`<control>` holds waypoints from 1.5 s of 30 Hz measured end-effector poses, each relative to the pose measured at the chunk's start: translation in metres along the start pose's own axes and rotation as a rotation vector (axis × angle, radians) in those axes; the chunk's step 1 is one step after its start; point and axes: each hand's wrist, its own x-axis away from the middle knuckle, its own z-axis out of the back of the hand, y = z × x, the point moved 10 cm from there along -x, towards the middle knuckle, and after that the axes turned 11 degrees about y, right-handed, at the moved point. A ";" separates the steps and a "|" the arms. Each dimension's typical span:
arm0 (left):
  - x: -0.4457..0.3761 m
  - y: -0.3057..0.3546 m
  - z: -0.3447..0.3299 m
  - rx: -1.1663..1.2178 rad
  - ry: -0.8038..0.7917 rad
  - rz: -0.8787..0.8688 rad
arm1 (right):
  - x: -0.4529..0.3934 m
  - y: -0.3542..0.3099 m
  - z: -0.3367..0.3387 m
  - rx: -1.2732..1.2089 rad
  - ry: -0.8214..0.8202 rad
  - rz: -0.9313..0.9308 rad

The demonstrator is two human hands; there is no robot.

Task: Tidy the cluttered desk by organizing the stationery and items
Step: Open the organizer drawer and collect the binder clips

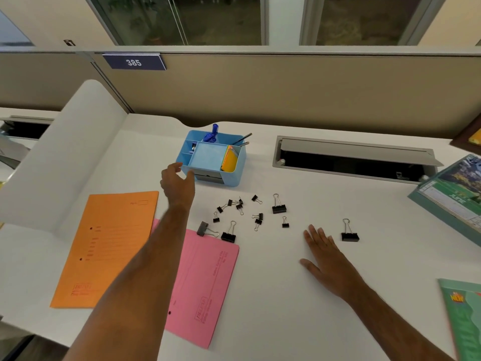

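Bare left hand (178, 182): held spread and empty at the near-left corner of the light-blue plastic desk organiser (211, 158). Right hand (326, 254): laid flat, fingers straight, on the white desk (273, 295). Black metal binder clips (240, 214) are scattered between them, beside orange (104, 246) and pink card folders (203, 285).

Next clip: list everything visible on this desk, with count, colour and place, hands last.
organizer: one, light blue, far middle of desk, holding blue pens, dark pens and orange-yellow sticky notes
big clips: five, black, spread across the middle of the desk
small clips: about ten, black, scattered before the organizer
orange folder: one, flat, near left
pink folder: one, partly under the left arm
calendar: one, green, right edge
booklet: one, green, near right corner
cable hatch: one, grey, open, far right
left hand: fingers open at the organizer's front corner
right hand: flat on desk
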 end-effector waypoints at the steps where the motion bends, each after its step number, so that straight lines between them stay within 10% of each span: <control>1: 0.012 0.000 0.000 -0.005 -0.015 -0.026 | 0.000 0.000 -0.001 -0.002 -0.004 -0.002; 25: 0.342 -0.029 -0.034 -0.359 -0.799 -0.639 | 0.119 0.023 0.006 -0.154 0.029 -0.105; 45: 0.396 -0.056 -0.030 -0.561 -0.886 -0.634 | 0.233 0.054 -0.013 -0.122 0.173 -0.172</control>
